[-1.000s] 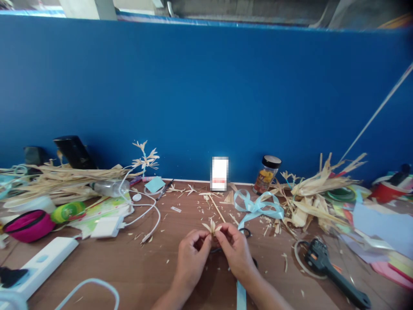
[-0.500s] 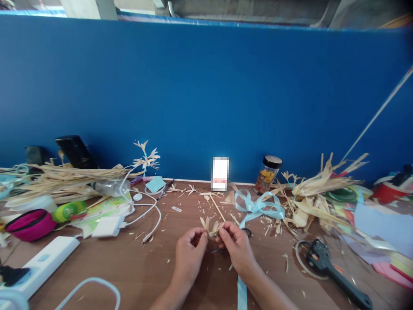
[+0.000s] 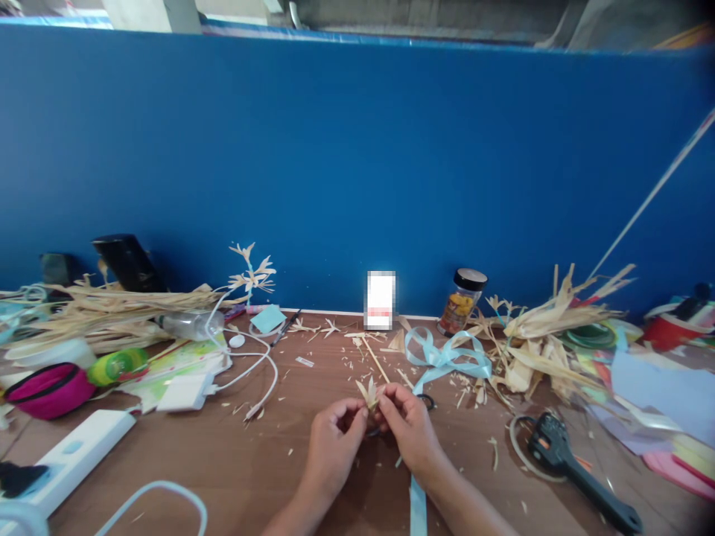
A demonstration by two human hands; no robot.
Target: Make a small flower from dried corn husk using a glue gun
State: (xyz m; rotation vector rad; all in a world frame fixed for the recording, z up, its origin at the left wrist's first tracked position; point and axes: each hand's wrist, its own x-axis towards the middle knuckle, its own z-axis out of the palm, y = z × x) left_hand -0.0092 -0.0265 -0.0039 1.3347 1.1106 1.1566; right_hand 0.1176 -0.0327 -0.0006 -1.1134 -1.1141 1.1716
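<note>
Between my fingertips is a small flower of pale dried husk (image 3: 367, 393), its pointed petals facing up and away from me. My left hand (image 3: 339, 439) pinches it from the left, thumb and forefinger closed near its base. From the other side my right hand (image 3: 409, 424) pinches the same flower, fingers curled. The flower's base is mostly hidden by the fingers. Beneath the hands lie dark scissors (image 3: 426, 401), partly covered by my right hand. A light blue ribbon (image 3: 418, 499) runs under my right wrist, and a thin stick (image 3: 375, 359) lies just beyond the flower.
Looped blue ribbon (image 3: 447, 357) and a black-lidded jar (image 3: 461, 304) stand behind on the right, near a glue gun (image 3: 575, 465) and husk bundles (image 3: 536, 335). At left are a power strip (image 3: 83, 461), a white charger (image 3: 187, 391), cables and a pink pouch (image 3: 50, 390). Husk scraps litter the brown table.
My left hand has moved right, closer to my right hand. The flower's petals, spread apart before, are now gathered closer together and point more upright.
</note>
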